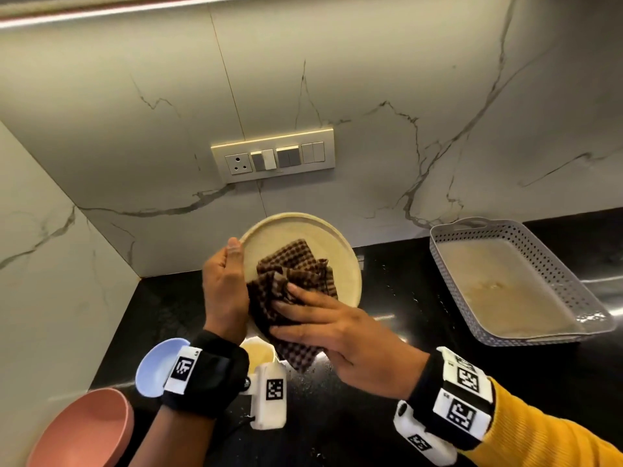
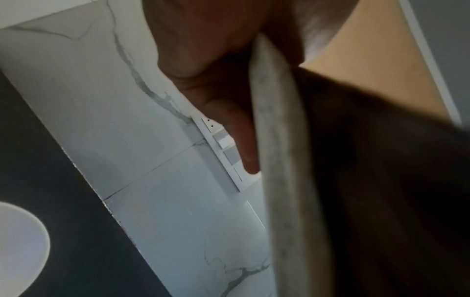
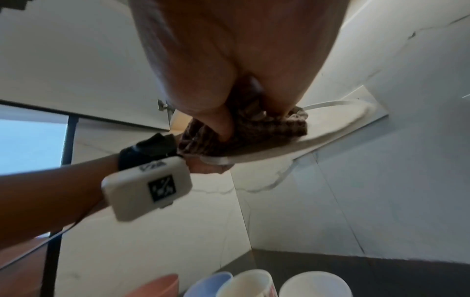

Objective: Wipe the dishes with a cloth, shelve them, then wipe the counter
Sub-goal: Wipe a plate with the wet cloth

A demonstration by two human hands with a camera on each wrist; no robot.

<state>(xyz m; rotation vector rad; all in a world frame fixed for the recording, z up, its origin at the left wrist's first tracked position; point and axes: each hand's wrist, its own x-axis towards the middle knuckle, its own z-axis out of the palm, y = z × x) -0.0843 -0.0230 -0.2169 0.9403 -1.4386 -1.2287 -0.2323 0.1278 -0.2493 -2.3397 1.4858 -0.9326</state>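
A round cream plate (image 1: 340, 264) is held tilted up above the black counter. My left hand (image 1: 224, 281) grips its left rim, thumb on the front face and fingers behind. A brown checked cloth (image 1: 296, 261) lies bunched against the plate's face. My right hand (image 1: 323, 318) presses it there, with a corner hanging below the palm. In the right wrist view the thumb and fingers of my right hand (image 3: 229, 70) dig into the cloth (image 3: 279, 128) on the plate (image 3: 330, 118). The left wrist view shows the plate edge (image 2: 284, 160) close up, with my left fingers (image 2: 229, 124) behind it.
A grey perforated basket (image 1: 556, 264) stands at the right on the counter (image 1: 404, 416). Under my left wrist sit a pink bowl (image 1: 84, 429), a blue bowl (image 1: 151, 365) and a cream cup (image 1: 259, 352). A switch panel (image 1: 273, 158) is on the marble wall.
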